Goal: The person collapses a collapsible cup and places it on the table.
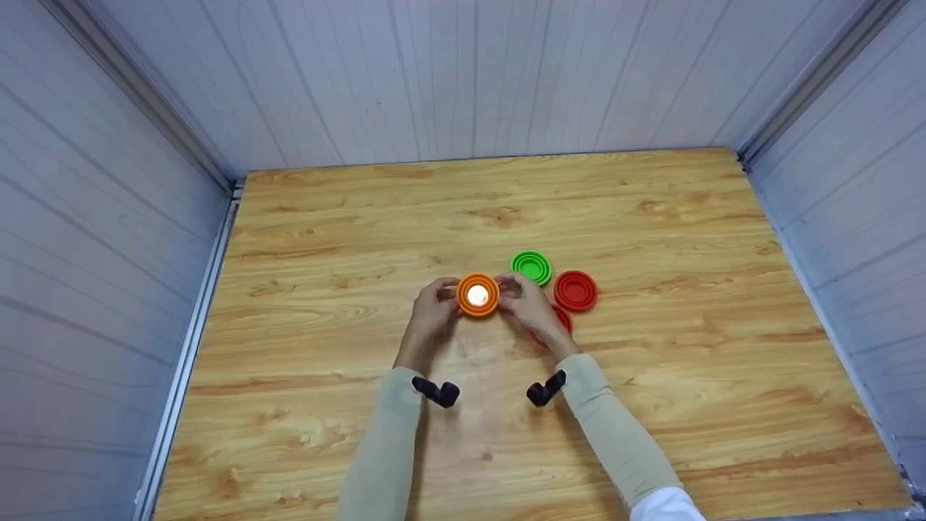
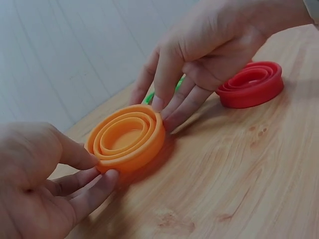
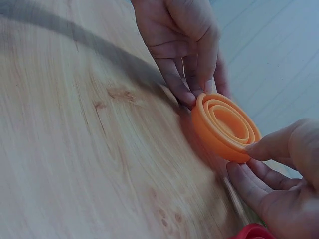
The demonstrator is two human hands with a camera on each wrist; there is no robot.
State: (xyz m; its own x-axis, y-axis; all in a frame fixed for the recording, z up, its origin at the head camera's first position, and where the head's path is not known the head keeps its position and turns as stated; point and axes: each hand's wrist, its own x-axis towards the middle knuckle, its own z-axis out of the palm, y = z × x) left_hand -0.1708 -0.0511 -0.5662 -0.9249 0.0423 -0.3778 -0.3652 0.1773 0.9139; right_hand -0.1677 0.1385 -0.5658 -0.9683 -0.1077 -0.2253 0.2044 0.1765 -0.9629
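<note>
An orange collapsible cup [image 1: 477, 294], folded down into flat rings, is between my two hands in front of me. My left hand [image 1: 432, 311] pinches its left rim; in the left wrist view the thumb lies on top of the cup [image 2: 127, 137] with fingers below. From the opposite side my right hand [image 1: 532, 304] pinches the rim between thumb and fingers, as the right wrist view shows on the cup [image 3: 227, 124]. The cup's opening faces up, and it looks held slightly above the wooden table [image 1: 325, 253].
Just beyond my right hand lies a flattened green cup [image 1: 532, 268]. A red cup [image 1: 576, 291], also flattened, lies to its right. Partly hidden under my right wrist is another red cup [image 1: 564, 323]. Pale panel walls [image 1: 470, 79] border the table at the back and sides.
</note>
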